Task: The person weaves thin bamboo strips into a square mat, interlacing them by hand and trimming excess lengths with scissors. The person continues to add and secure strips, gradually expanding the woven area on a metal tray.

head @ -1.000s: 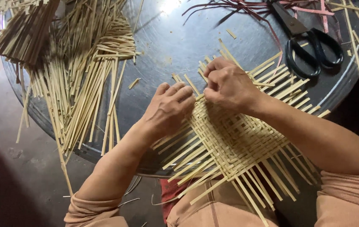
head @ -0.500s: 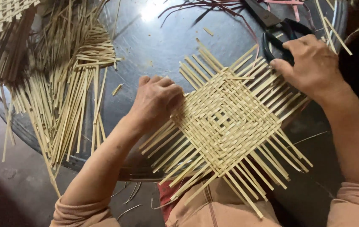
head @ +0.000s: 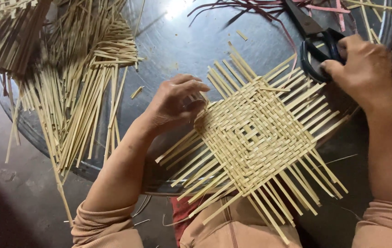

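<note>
Right hand (head: 366,71) now on scissors (head: 317,46)

Single view, worn on the head, looking steeply down onto the round dark metal tray (head: 186,50) from the near edge. Close enough to fill most of the picture with the tray, its far rim cut off at the top. Left of the tray, bare floor (head: 3,183); below its near rim, sleeves and lap. No second view to share ground with.
</note>
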